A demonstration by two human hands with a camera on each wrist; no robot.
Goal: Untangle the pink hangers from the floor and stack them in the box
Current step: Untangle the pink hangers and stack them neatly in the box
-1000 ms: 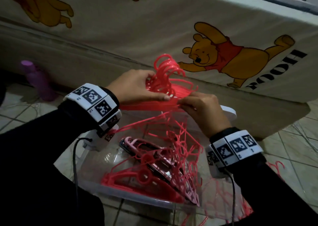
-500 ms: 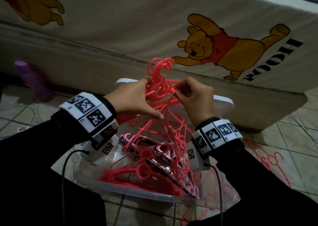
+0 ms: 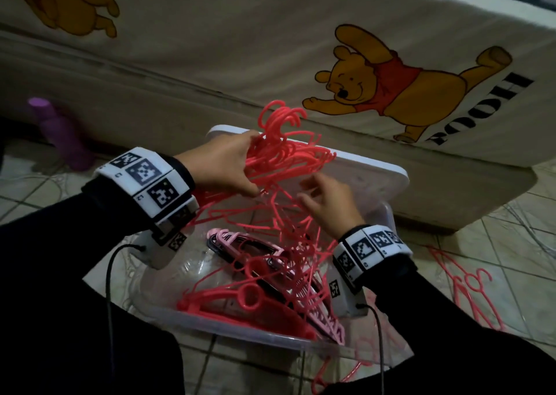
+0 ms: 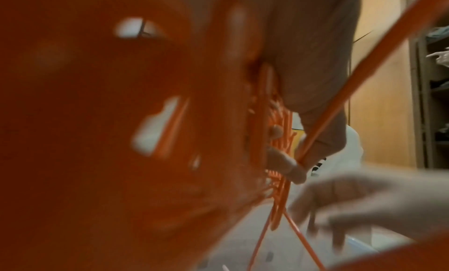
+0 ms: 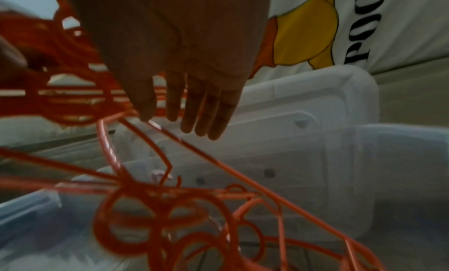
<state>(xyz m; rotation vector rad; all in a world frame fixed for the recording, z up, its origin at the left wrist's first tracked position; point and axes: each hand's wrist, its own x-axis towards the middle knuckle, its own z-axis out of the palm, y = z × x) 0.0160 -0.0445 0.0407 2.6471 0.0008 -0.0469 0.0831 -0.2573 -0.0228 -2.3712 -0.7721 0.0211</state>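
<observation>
The left hand has its fingers and thumb curled tight round a bundle of pink hangers, gripped just below the hooks, which stand up above the box. The right hand holds nothing: its fingers are straight and a little spread, just beside the strands that trail from the bundle, and whether a fingertip touches one cannot be told.

From the bundle a tangle of loose hanger arms hangs down into the box, where flat hangers and a paler pink stack already lie. The white lid leans behind the box, against the bed sheet. More hangers lie on the floor to the right of the box.

The step in hand looks like sorting the held bundle over the box. Next, the free hand would probably need to pick one dangling hanger and work it clear, so the bundle can be laid flat on the stack.
</observation>
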